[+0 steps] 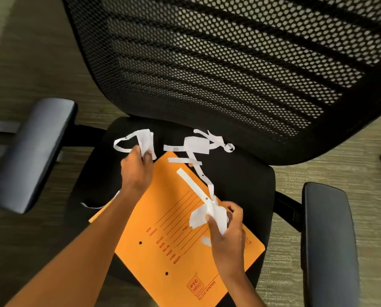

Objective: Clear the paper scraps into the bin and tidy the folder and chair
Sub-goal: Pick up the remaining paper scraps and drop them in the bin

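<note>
Head view looked down on a black mesh-backed office chair [240,63] on a greenish carpet floor [30,52]. Far left, its padded grey left armrest [32,151]. On the black seat cushion [240,173] lay a flat orange card folder [174,240], printed side up, reaching the near edge. Left hand [136,171] was over the folder's far-left corner, fingers clamped on a looped bunch of white paper strips [138,140]. Centre, loose white paper scraps [196,147] lay on the seat by the backrest, some trailing onto the folder. Right hand [227,227] was over the folder's right side, fingers closed on crumpled white paper pieces [207,211]. Near right, the dark right armrest [329,240].
</note>
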`<state>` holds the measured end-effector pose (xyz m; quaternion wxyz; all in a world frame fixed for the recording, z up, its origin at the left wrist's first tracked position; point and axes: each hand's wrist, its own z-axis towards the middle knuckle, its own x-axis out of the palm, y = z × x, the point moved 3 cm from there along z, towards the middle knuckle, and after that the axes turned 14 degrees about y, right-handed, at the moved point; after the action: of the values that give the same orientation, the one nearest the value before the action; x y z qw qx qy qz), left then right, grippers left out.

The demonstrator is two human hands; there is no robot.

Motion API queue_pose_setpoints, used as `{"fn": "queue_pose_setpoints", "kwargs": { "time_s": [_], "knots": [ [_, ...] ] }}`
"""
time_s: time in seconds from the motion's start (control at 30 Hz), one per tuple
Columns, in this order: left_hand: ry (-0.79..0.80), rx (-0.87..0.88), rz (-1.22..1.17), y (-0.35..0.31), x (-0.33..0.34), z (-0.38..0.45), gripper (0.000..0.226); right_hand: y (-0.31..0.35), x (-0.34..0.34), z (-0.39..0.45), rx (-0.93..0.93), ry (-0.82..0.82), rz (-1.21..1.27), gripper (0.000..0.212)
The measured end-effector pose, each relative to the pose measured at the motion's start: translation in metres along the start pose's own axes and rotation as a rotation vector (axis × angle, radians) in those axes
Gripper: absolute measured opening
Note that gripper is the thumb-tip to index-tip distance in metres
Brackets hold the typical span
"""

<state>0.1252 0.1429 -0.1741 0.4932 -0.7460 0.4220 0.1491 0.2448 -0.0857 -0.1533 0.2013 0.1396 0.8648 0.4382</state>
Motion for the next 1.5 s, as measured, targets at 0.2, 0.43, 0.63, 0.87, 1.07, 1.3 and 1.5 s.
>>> {"fn": "queue_pose_setpoints", "kwargs": {
  "time_s": [0.2,0.43,0.63,0.87,1.07,1.3,1.5],
  "knots": [
    [-0.028,0.142,-0.129,0.041,-0.032,-0.058,0.022,0.014,0.039,-0.014,-0.041,0.066,-0.039,0.024],
    [-0.042,0.111,-0.248,0.122,-0.062,-0.133,0.027,0.037,0.104,-0.061,-0.146,0.195,-0.085,0.029],
    [-0.084,-0.046,-0.344,0.201,-0.078,-0.21,0.024,0.027,0.172,-0.12,-0.211,0.39,-0.196,0.03],
    [-0.143,-0.169,-0.494,0.293,-0.107,-0.312,0.021,-0.018,0.248,-0.192,-0.141,0.62,-0.378,0.02],
    [-0.21,-0.321,-0.634,0.379,-0.116,-0.412,0.014,-0.07,0.318,-0.265,-0.09,0.835,-0.543,0.013],
    [-0.337,-0.585,-0.608,0.49,-0.112,-0.529,0.022,-0.13,0.395,-0.36,-0.103,1.048,-0.758,0.026],
    [-0.53,-0.734,-0.658,0.571,-0.11,-0.63,0.026,-0.183,0.455,-0.446,-0.11,1.206,-0.875,0.025]
  ]
}}
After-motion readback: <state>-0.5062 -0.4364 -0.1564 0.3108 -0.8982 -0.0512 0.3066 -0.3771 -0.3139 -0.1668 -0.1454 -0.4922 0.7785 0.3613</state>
